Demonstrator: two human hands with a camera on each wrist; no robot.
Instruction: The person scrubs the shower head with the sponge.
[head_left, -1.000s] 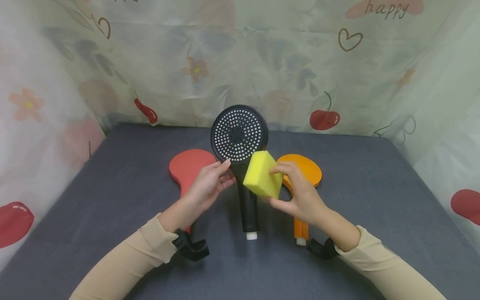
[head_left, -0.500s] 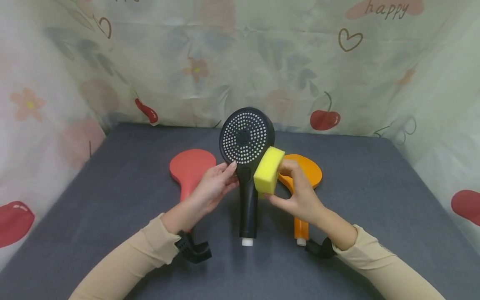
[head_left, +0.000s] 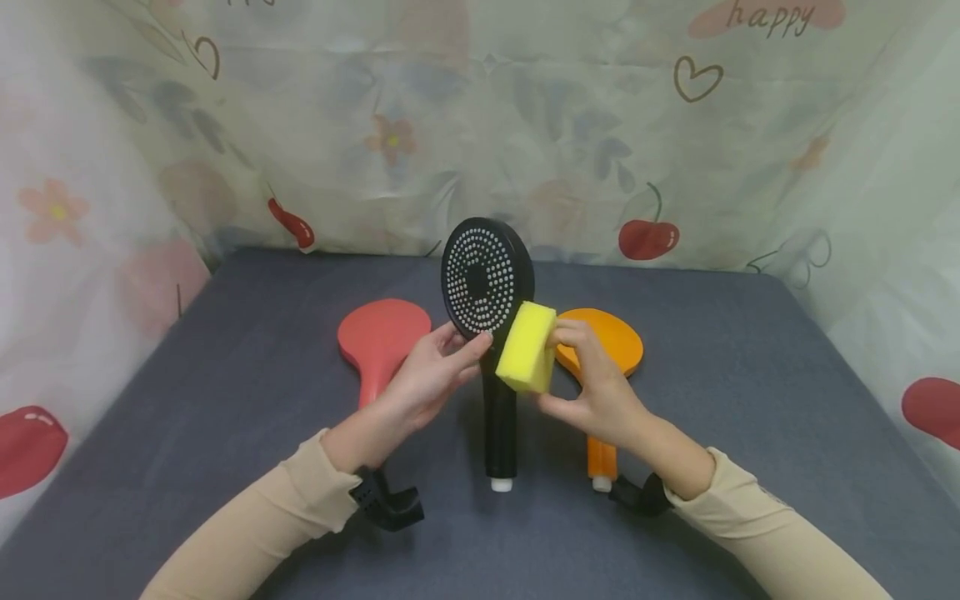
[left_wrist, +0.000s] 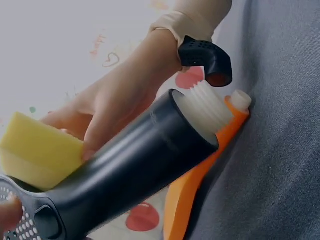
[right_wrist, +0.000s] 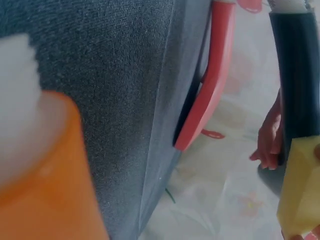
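My left hand (head_left: 431, 375) holds a black shower head (head_left: 480, 279) by its neck, thumb at the lower edge of the spray face. The shower head is raised over the table, its dotted face turned partly left and its handle pointing down. Between the thumb and fingers of my right hand (head_left: 596, 383) is a yellow sponge (head_left: 527, 346), set against the right side of the neck. The left wrist view shows the sponge (left_wrist: 42, 150) by the black handle (left_wrist: 130, 165), which ends in a white threaded fitting (left_wrist: 207, 107). My left fingers behind the neck are partly hidden.
A red shower head (head_left: 382, 329) lies face down on the grey tabletop (head_left: 225, 375), left of the black one and partly behind my left arm. To the right lies an orange one (head_left: 618, 337), partly covered by my right hand. A patterned curtain (head_left: 525, 125) surrounds the table.
My left hand has turned the black shower head so its face points more to the left. The sponge shifted right along the neck, then came back slightly left and down.
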